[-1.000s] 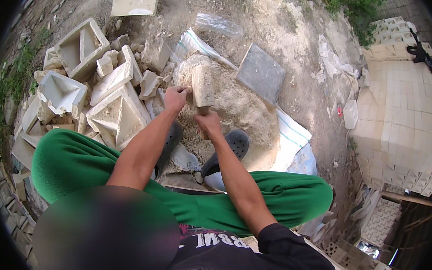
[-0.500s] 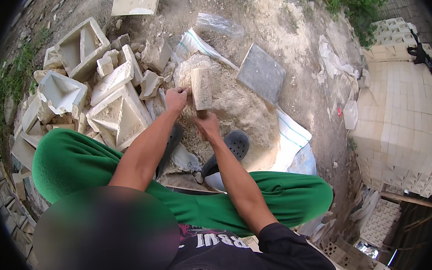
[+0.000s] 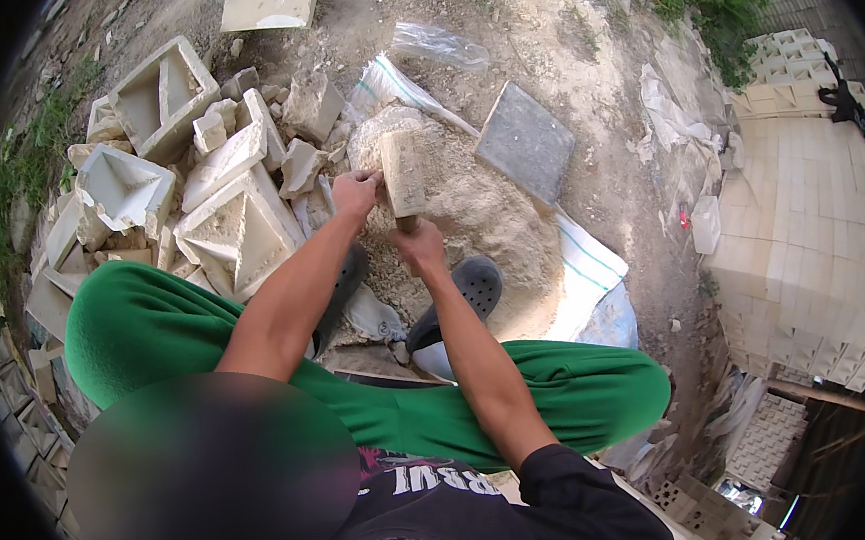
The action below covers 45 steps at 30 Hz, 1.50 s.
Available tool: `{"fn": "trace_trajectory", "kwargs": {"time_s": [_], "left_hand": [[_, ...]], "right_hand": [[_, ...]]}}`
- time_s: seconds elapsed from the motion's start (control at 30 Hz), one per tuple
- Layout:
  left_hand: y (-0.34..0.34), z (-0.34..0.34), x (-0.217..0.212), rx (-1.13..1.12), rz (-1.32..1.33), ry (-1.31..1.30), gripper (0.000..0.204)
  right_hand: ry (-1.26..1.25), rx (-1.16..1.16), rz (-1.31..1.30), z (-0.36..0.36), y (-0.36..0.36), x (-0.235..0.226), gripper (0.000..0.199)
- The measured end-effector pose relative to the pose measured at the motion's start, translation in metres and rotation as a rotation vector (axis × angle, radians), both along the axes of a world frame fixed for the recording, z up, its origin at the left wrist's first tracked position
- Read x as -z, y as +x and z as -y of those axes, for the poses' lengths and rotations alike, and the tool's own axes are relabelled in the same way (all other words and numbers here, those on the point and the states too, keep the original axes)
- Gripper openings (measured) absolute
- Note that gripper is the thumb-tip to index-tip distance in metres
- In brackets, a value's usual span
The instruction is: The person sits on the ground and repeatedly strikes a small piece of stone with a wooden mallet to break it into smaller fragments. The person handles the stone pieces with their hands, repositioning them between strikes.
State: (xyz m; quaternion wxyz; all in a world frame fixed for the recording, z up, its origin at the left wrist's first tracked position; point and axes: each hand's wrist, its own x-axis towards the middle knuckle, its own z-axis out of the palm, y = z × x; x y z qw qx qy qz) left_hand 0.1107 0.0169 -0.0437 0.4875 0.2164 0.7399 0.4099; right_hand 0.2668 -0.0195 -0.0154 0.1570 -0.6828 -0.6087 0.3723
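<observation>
My right hand point(image 3: 419, 247) is wrapped round the short handle of a wooden mallet point(image 3: 404, 174). The mallet's pale, dusty block head is over a heap of crushed cream-coloured rubble point(image 3: 494, 220). Just left of the head, my left hand point(image 3: 357, 194) is closed, its fingertips close to the mallet's side. What those fingers hold, if anything, is hidden. Beneath the heap lies a white woven sack point(image 3: 590, 259) with blue-green stripes, its edges showing on the far and right sides.
Broken cream blocks point(image 3: 234, 234) are piled at the left. A grey square slab point(image 3: 525, 143) lies right of the heap, near clear plastic point(image 3: 440, 46). A whole pale block point(image 3: 269, 8) rests farther off. Stacked blocks point(image 3: 791, 235) rise at the right. My dark clogs point(image 3: 469, 292) flank the heap's near side.
Both hands and the mallet keep nearly the same place, with the mallet head a few pixels farther from me. The view has shifted slightly; nothing has visibly been taken or let go.
</observation>
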Motion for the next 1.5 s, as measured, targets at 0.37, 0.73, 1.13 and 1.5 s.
{"fn": "trace_trajectory", "kwargs": {"time_s": [0.37, 0.73, 1.13, 1.5], "left_hand": [[0.002, 0.013, 0.001, 0.12, -0.248, 0.179, 0.032], [-0.003, -0.007, -0.007, 0.18, -0.37, 0.185, 0.023], [-0.006, 0.002, -0.001, 0.295, -0.515, 0.239, 0.023], [-0.002, 0.008, 0.006, 0.204, -0.543, 0.339, 0.019]], "right_hand": [[-0.025, 0.082, -0.091, -0.029, -0.004, -0.046, 0.034], [0.09, 0.042, -0.048, -0.034, -0.015, -0.08, 0.029], [0.038, 0.052, -0.026, -0.022, -0.008, -0.045, 0.031], [-0.186, -0.021, 0.006, -0.022, 0.005, -0.032, 0.03]]}}
